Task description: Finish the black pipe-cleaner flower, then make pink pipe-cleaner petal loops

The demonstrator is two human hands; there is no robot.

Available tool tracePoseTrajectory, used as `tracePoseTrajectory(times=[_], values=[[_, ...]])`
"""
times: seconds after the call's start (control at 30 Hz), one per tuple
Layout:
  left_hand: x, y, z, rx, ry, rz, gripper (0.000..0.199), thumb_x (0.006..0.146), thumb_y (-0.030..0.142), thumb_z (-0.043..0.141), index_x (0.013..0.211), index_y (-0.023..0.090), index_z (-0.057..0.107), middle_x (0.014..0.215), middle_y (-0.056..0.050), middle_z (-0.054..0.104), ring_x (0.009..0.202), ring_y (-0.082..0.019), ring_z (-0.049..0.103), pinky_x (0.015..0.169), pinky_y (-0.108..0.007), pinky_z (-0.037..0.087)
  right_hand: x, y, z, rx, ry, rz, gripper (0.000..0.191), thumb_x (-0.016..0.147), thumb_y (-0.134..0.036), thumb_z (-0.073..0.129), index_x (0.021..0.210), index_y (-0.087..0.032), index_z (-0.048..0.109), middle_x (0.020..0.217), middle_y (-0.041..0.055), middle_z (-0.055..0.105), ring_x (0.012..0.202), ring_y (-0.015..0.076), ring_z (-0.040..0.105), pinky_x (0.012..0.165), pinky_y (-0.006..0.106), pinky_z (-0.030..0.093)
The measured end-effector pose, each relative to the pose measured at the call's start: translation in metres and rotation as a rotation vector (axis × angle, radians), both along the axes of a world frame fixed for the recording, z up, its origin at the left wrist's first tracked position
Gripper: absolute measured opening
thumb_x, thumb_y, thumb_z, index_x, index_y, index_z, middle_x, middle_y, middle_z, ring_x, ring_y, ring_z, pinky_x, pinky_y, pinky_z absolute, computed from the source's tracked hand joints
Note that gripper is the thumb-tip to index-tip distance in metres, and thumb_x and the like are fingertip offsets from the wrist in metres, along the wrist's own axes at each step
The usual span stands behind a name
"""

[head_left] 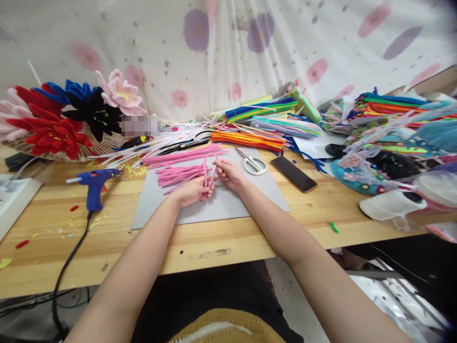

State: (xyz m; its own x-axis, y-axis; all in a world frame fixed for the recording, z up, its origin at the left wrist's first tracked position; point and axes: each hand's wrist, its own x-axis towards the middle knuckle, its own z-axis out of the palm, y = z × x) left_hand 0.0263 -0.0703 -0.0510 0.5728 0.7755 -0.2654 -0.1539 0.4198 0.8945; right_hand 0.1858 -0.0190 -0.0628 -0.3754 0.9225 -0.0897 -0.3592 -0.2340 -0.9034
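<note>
A pink pipe cleaner [206, 166], bent into a narrow loop, is held up between my two hands over a grey mat [228, 209]. The fingers of my left hand [195, 191] pinch its lower part. My right hand [228, 172] grips the loop's right side between thumb and fingertips. Just left of the hands lies a bunch of short pink pipe cleaners [180, 176]. Longer pink pipe cleaners [178, 156] lie behind it. White-handled scissors [255, 166] rest to the right of my right hand.
A blue glue gun [95, 186] stands at left, its black cord running off the front edge. A phone [293, 174] lies right of the mat. Orange pipe cleaners [248, 139] and other coloured bundles line the back. Fuzzy flowers [59, 136] fill the back left; a white bottle [391, 205] lies at right.
</note>
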Motion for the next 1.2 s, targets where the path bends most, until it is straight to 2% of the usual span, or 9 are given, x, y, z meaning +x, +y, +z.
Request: tracePoseTrajectory(times=[0.13, 0.23, 0.37, 0.43, 0.5, 0.7, 0.87, 1.07, 1.2], values=[[0.002, -0.001, -0.006, 0.074, -0.058, -0.012, 0.034, 0.062, 0.004, 0.065, 0.092, 0.017, 0.054, 0.074, 0.0, 0.058, 0.072, -0.012, 0.061, 0.072, -0.029, 0.05, 0.0, 0.001, 0.0, 0.002, -0.002, -0.019, 0.031, 0.063, -0.038, 0.071, 0.079, -0.016, 0.056, 0.055, -0.0083, 0.048, 0.039, 0.0013, 0.032, 0.035, 0.017, 0.013], [0.006, 0.002, -0.011, 0.128, -0.037, 0.055, 0.034, 0.061, 0.004, 0.064, 0.091, 0.016, 0.054, 0.069, 0.003, 0.056, 0.072, -0.014, 0.063, 0.076, -0.035, 0.05, -0.002, -0.001, 0.0, 0.037, -0.004, -0.019, 0.035, 0.063, -0.038, 0.07, 0.086, -0.018, 0.054, 0.061, -0.0069, 0.053, 0.04, 0.0019, 0.035, 0.035, 0.016, 0.016], [0.007, 0.01, -0.017, 0.237, -0.053, 0.425, 0.029, 0.062, 0.002, 0.06, 0.084, 0.017, 0.048, 0.068, 0.005, 0.055, 0.069, -0.012, 0.063, 0.072, -0.029, 0.047, -0.007, -0.007, -0.001, 0.102, -0.129, -0.094, 0.037, 0.064, -0.039, 0.071, 0.086, -0.021, 0.048, 0.055, -0.0094, 0.05, 0.039, 0.0035, 0.038, 0.035, 0.015, 0.019], [0.005, 0.014, -0.017, 0.268, -0.083, 0.579, 0.028, 0.062, 0.001, 0.058, 0.082, 0.017, 0.046, 0.07, 0.005, 0.055, 0.071, -0.01, 0.063, 0.072, -0.026, 0.046, -0.012, -0.01, -0.002, 0.167, -0.277, -0.049, 0.032, 0.067, -0.043, 0.068, 0.079, -0.019, 0.05, 0.052, -0.009, 0.047, 0.038, 0.0037, 0.037, 0.034, 0.016, 0.022], [0.003, 0.016, -0.017, 0.283, -0.116, 0.658, 0.026, 0.064, 0.001, 0.057, 0.081, 0.017, 0.045, 0.071, 0.005, 0.056, 0.074, -0.01, 0.063, 0.074, -0.025, 0.045, -0.016, -0.013, -0.002, 0.243, -0.409, 0.052, 0.03, 0.071, -0.046, 0.065, 0.075, -0.017, 0.055, 0.056, -0.0056, 0.052, 0.039, 0.0037, 0.04, 0.034, 0.017, 0.025], [0.002, 0.015, -0.013, 0.299, -0.231, 0.64, 0.028, 0.065, 0.0, 0.058, 0.081, 0.019, 0.044, 0.078, 0.003, 0.057, 0.097, -0.016, 0.063, 0.09, -0.035, 0.043, -0.021, -0.019, 0.001, 0.334, -0.516, 0.207, 0.031, 0.074, -0.044, 0.062, 0.071, -0.014, 0.062, 0.064, -0.0004, 0.06, 0.044, 0.004, 0.047, 0.036, 0.017, 0.028], [0.002, 0.011, -0.01, 0.202, -0.276, 0.607, 0.025, 0.068, -0.004, 0.051, 0.08, 0.017, 0.048, 0.078, 0.0, 0.062, 0.1, -0.016, 0.062, 0.088, -0.034, 0.046, -0.019, -0.025, 0.007, 0.299, -0.466, 0.288, 0.035, 0.078, -0.046, 0.058, 0.07, -0.012, 0.06, 0.053, -0.0034, 0.055, 0.04, 0.0025, 0.039, 0.037, 0.017, 0.024], [0.001, 0.008, 0.0, 0.049, -0.336, 0.667, 0.028, 0.073, -0.01, 0.04, 0.078, 0.015, 0.052, 0.081, -0.003, 0.063, 0.095, -0.013, 0.062, 0.09, -0.03, 0.045, -0.019, -0.024, 0.004, 0.297, -0.428, 0.322, 0.032, 0.08, -0.044, 0.056, 0.07, -0.014, 0.055, 0.055, -0.005, 0.051, 0.044, 0.0031, 0.041, 0.041, 0.017, 0.028], [0.002, 0.008, 0.006, -0.08, -0.429, 0.736, 0.03, 0.079, -0.007, 0.035, 0.084, 0.013, 0.056, 0.074, -0.002, 0.058, 0.076, -0.008, 0.06, 0.083, -0.023, 0.046, -0.024, -0.022, -0.002, 0.313, -0.38, 0.298, 0.027, 0.08, -0.039, 0.057, 0.07, -0.015, 0.052, 0.057, -0.0059, 0.05, 0.044, 0.0032, 0.041, 0.041, 0.017, 0.028]])
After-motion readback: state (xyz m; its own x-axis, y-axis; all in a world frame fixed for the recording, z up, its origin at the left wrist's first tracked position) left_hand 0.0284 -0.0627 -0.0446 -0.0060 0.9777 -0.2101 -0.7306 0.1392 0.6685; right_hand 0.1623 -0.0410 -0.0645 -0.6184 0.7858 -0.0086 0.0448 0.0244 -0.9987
